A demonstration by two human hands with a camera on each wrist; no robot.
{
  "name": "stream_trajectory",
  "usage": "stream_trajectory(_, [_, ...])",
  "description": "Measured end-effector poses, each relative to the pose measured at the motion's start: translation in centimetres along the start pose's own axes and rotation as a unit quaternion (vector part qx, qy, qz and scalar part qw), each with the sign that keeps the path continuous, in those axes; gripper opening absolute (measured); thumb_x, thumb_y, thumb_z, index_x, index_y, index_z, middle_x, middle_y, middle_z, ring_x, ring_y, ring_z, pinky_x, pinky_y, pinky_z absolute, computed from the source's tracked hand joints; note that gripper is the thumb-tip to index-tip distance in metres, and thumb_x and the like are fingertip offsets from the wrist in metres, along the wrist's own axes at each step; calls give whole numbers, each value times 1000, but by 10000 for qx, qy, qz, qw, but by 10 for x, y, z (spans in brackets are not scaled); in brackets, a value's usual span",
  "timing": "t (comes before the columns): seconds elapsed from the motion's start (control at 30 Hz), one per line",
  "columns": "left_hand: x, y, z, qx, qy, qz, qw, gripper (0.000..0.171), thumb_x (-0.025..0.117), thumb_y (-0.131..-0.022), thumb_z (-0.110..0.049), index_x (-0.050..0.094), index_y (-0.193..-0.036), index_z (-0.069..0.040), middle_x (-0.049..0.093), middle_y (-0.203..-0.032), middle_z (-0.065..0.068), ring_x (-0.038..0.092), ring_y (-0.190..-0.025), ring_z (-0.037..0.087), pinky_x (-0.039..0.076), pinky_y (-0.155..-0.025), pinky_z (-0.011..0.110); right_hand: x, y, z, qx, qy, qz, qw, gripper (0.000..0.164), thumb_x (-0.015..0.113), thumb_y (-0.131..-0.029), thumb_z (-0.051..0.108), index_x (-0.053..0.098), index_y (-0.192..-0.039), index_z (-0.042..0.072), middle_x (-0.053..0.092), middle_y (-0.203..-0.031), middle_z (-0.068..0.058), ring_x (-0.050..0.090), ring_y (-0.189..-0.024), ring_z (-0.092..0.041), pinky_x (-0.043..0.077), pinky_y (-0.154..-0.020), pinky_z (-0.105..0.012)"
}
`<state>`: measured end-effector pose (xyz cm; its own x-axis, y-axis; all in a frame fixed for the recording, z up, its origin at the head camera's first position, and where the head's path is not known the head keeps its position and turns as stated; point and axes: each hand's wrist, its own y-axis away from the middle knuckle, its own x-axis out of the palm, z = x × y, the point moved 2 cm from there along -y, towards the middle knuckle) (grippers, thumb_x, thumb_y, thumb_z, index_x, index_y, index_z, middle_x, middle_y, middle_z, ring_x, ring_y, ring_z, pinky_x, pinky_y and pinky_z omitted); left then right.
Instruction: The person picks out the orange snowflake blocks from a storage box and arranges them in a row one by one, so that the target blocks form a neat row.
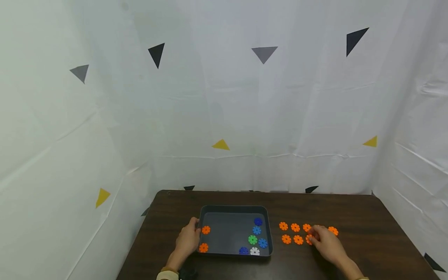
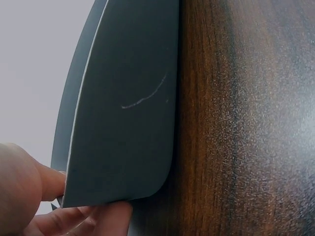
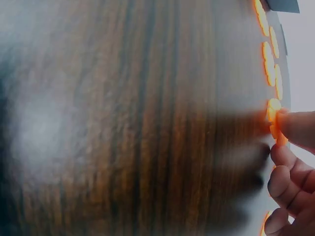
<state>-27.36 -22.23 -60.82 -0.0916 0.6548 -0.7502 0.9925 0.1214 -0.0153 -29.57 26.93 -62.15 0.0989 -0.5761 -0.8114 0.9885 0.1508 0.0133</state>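
My left hand grips the left wall of a dark grey rectangular tray. In the left wrist view the thumb is at the tray's rim and the fingers curl beneath its corner. To the right of the tray, my right hand pinches an orange notched interlocking disc between thumb and forefinger, low over the table. That disc shows between the fingertips in the right wrist view. Orange discs lie around it in two rows, some partly hidden by the hand.
Inside the tray, two orange discs sit at the left; blue discs, a green disc and a white disc lie at the right. The dark wooden table is backed by a white curtain with coloured triangles.
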Motion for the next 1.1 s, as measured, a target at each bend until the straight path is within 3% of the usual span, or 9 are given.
stream_trajectory(0.23, [1,-2,-1,-28,9,11,10000,35,62,-106,-11,56,-141,-6,64,-85,5,53,-59,18,40,-52,35,-3,-1,0,-151,488,-150,9986,10,77,-96,12,69,-102,10,58,-89,-3,52,-75,-16,43,-63,-36])
stream_trajectory(0.37, [2,-3,-2,-39,-27,34,10000,35,62,-107,-11,56,-141,-6,64,-86,5,53,-60,17,40,-52,35,-6,-1,11,-285,476,-389,9977,9,76,-97,12,69,-103,10,60,-90,-3,54,-73,-14,44,-61,-35])
stream_trajectory(0.73, [2,-1,0,16,53,6,10000,36,61,-107,-10,55,-142,-4,62,-81,4,51,-55,17,39,-50,34,-3,-22,98,-986,-783,-581,9903,5,74,-100,12,71,-104,12,75,-89,-3,61,-72,-7,51,-65,-26])
stream_trajectory(0.93, [2,-3,-3,6,59,-21,10000,36,60,-107,-10,55,-142,-5,65,-86,6,52,-56,17,39,-50,35,16,-36,139,-1141,-806,-491,9890,17,78,-98,17,71,-111,10,58,-74,6,50,-64,-9,43,-60,-26])
stream_trajectory(1.1, [8,-6,-4,24,17,-22,10000,36,61,-106,-10,56,-142,-5,63,-82,4,52,-56,17,39,-50,35,31,-47,159,-1702,-710,-352,9822,19,79,-97,19,70,-111,11,62,-77,9,54,-67,-4,46,-62,-26])
